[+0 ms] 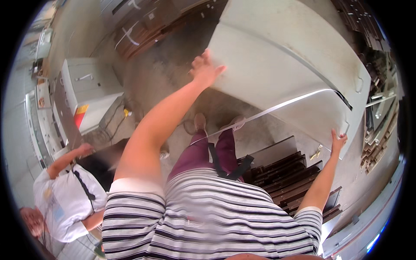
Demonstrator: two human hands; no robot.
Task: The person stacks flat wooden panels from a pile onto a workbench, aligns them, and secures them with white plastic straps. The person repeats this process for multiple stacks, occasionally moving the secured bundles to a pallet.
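1. The left hand [203,72] has its fingers [206,55] spread at the left edge of a big pale box [268,65].
2. The right hand [337,143] is at the box's right corner; nobody can tell if its fingers pinch.
3. The box is in front, between both hands, with a white strap [284,103].
4. Brown boards [284,177] lie on the floor [350,171].

Light is bright but hazy, edges curve, and blur smears the striped shirt [225,216].

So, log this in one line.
left hand: at edge of pale boxy cabinet; right hand: near its corner; flat white strap: across it
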